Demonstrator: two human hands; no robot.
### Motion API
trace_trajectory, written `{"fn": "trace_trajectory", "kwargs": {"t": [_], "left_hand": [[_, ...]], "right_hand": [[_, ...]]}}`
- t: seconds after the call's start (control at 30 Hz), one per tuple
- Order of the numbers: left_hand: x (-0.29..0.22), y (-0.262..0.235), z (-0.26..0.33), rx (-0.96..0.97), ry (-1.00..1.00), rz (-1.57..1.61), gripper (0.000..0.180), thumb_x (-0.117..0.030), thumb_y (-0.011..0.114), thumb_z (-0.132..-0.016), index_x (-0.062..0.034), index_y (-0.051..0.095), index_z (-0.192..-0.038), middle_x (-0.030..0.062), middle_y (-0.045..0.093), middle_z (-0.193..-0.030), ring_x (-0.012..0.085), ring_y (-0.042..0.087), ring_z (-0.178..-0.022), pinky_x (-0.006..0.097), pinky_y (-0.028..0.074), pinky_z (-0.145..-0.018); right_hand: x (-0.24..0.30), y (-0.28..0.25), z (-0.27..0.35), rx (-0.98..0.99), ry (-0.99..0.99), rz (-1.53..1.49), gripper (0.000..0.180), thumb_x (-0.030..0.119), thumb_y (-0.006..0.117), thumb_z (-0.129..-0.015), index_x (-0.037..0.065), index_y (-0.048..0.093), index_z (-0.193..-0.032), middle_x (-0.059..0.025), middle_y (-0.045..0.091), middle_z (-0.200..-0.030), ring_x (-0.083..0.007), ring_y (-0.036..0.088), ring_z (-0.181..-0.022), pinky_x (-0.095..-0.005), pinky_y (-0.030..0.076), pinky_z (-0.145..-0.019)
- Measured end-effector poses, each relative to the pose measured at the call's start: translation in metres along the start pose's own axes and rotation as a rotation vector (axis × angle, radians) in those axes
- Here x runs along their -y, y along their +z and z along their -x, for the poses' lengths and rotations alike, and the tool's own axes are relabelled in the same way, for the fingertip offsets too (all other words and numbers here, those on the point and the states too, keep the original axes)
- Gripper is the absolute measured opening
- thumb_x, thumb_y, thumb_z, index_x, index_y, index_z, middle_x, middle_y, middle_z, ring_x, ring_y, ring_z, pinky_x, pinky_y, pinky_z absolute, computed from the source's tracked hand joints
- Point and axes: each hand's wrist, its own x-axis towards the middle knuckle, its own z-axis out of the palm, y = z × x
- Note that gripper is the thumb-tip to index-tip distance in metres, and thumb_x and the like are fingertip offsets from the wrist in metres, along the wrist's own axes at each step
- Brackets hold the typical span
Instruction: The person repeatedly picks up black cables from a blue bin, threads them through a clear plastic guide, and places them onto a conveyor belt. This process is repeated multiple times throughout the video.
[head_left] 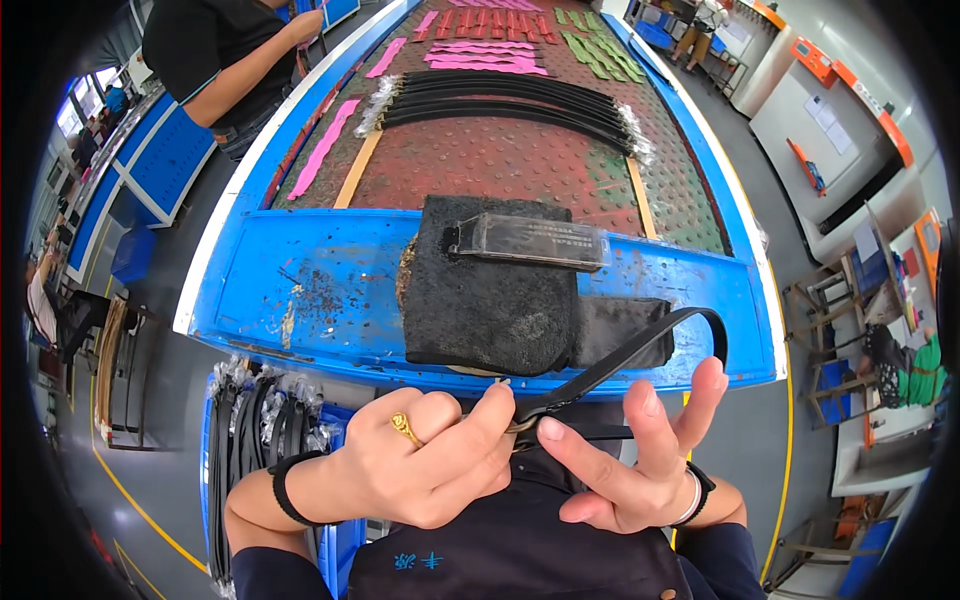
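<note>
In front of my apron, my left hand (430, 460) is closed on the buckle end of a black belt (620, 358). Part of a metal buckle (522, 426) shows between the fingertips, the rest hidden by them. The strap loops up to the right and curls back down behind my right hand (645, 455). That hand has its fingers spread, and its index fingertip touches or nearly touches the belt beside the buckle. Beyond my hands lies a thick black pad (480, 320) with a clear plastic case (535, 240) on top. A smaller black pad (625, 335) adjoins it.
The blue bench edge (330, 290) runs across ahead of me. Farther back, several black belts (500, 100) with plastic-wrapped ends lie across wooden strips, beyond them pink, red and green strips (605, 55). A blue crate (270, 430) of belts stands lower left. Another person (220, 60) works at the far left.
</note>
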Motion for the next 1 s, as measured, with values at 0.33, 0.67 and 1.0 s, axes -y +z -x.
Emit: {"fn": "trace_trajectory", "kwargs": {"t": [0.33,0.67,1.0], "left_hand": [[0.002,-0.002,0.003,0.049,0.046,-0.007,0.012,-0.012,0.063,-0.059,-0.0052,0.062,-0.068,0.0100,0.063,-0.088,0.0131,0.044,-0.053,0.021,0.036,-0.042],[0.002,0.001,0.004,0.054,0.094,-0.029,0.011,-0.014,0.065,-0.057,-0.0076,0.061,-0.066,0.0057,0.063,-0.086,0.0111,0.041,-0.052,0.020,0.034,-0.042],[0.021,-0.017,0.011,0.082,-0.056,0.200,0.013,-0.008,0.060,-0.052,-0.0080,0.062,-0.065,0.0042,0.063,-0.083,0.0129,0.044,-0.051,0.022,0.036,-0.043]], "right_hand": [[-0.004,-0.011,-0.009,0.034,0.073,-0.236,0.047,0.047,0.036,-0.090,0.016,0.067,-0.106,-0.0158,0.042,-0.132,-0.0444,0.014,-0.131,-0.0522,-0.006,-0.105],[-0.005,-0.016,-0.021,0.120,0.079,-0.345,0.048,0.048,0.038,-0.088,0.014,0.067,-0.105,-0.0180,0.043,-0.132,-0.0441,0.019,-0.130,-0.0516,-0.001,-0.106],[-0.086,0.010,0.028,0.108,0.501,-0.050,0.035,0.025,0.041,-0.091,0.007,0.060,-0.114,-0.0173,0.035,-0.138,-0.0360,0.020,-0.133,-0.0474,0.012,-0.107]]}}
